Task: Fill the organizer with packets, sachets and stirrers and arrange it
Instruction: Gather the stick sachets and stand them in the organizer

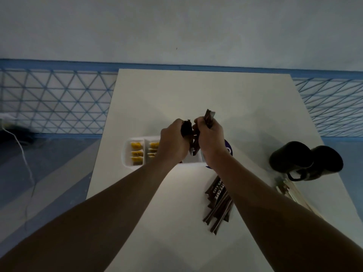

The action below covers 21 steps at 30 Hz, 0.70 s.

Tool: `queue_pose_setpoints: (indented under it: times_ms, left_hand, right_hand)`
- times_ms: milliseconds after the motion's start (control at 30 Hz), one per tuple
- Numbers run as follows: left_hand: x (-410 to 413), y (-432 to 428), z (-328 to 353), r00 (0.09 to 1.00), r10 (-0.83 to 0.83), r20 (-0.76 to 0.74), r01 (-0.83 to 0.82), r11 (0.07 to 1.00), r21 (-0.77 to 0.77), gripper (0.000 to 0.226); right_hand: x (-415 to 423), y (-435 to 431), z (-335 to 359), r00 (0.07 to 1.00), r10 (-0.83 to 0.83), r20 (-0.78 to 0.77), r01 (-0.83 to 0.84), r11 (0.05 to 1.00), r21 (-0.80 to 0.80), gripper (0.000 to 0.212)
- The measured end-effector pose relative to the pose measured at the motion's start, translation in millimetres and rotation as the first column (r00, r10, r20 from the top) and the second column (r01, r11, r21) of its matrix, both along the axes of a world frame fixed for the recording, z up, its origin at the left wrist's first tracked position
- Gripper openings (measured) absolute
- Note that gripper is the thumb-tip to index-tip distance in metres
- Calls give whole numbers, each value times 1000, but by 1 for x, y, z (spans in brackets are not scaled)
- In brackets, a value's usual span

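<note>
A white organizer (127, 152) with compartments sits on the white table (196, 95); its two left compartments hold yellow packets (137, 153). Above its right part, my left hand (173, 141) grips a bunch of brown stick sachets (187, 129), their lower ends pointing down into the organizer. Beside it, my right hand (211, 141) grips more brown sachets (208, 117) that stick up past my fingers. Both hands hide the organizer's right compartments. A loose pile of brown "CITY CAFE" sachets (218, 203) lies on the table under my right forearm.
Two black mugs (304, 160) stand at the table's right edge. Pale wooden stirrers (288, 190) lie in front of the mugs. A purple round object (228, 149) shows behind my right wrist. A blue lattice rail (59, 103) and a white cable (23, 152) lie to the left.
</note>
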<state>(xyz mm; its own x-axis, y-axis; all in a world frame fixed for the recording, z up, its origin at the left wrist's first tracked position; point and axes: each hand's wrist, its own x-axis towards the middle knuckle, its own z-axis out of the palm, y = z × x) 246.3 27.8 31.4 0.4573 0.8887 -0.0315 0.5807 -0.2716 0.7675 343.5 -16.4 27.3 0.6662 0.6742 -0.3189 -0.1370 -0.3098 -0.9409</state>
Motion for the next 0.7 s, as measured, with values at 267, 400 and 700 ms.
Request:
queue_pose_setpoints:
  times_ms: [267, 400, 700]
  left_hand:
    - [3, 2, -6, 997, -18, -78, 21, 999, 38, 4]
    - [2, 3, -6, 994, -25, -102, 33, 997, 72, 26]
    - [-3, 7, -3, 995, 12, -97, -5, 997, 74, 32]
  right_hand:
    - [-3, -2, -19, 994, 84, 77, -74, 990, -120, 14]
    - [-4, -5, -22, 980, 125, 155, -103, 985, -140, 13]
    - [-10, -3, -14, 917, 234, 323, -135, 944, -301, 33]
